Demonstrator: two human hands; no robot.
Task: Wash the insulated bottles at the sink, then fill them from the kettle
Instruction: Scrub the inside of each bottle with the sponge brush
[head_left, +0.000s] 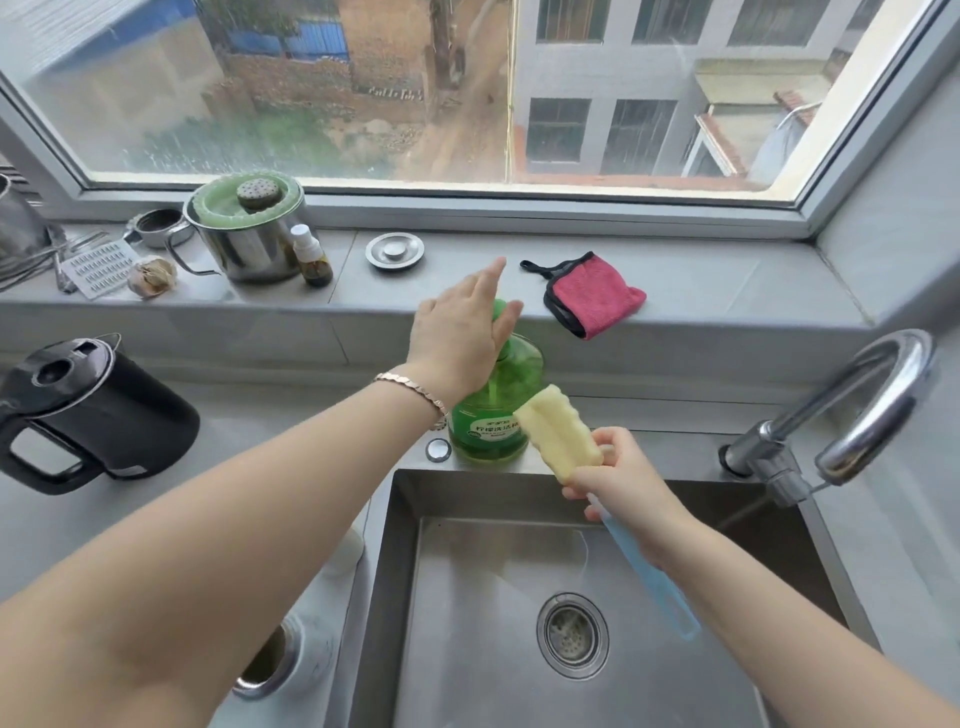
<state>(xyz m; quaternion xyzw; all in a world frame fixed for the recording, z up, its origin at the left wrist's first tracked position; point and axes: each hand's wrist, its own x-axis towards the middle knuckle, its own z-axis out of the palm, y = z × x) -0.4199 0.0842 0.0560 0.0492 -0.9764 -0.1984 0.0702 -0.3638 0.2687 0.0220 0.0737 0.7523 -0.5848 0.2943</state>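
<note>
An open insulated bottle (275, 675) is seen on the tabletop (234, 441) left of the sink (467, 571), its contents unclear. The pump of a green detergent bottle (491, 415) is pressed by the straight-fingered left hand (457, 338). A sponge brush (558, 434) is gripped by the right hand (623, 483).

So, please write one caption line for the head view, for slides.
Left hand on the pump of the green soap bottle; right hand holds a sponge brush beside it.
</note>
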